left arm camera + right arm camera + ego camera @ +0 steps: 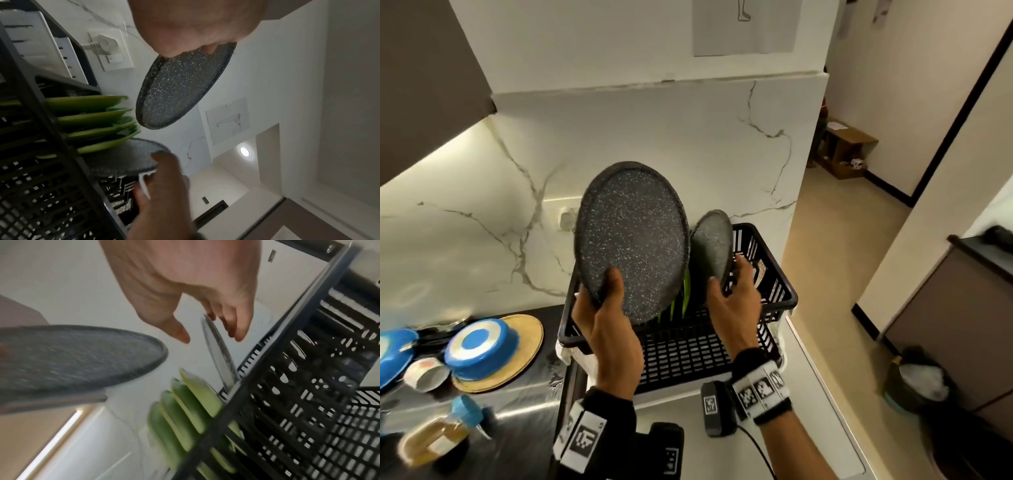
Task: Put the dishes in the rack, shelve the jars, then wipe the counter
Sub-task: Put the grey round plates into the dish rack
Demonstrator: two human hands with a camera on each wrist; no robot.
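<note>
Big plate [631,240] in L hand [607,329], above rack [678,346]

Two speckled plates [633,240], four green plates [92,123], one rack [767,301].

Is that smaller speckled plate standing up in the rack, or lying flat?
Standing on edge. The smaller speckled plate sits upright in the black rack beside the green plates.

Warm under-cabinet glow is cast on the counter [524,394]; wrist views are dim, motion-blurred, edges warped.
</note>
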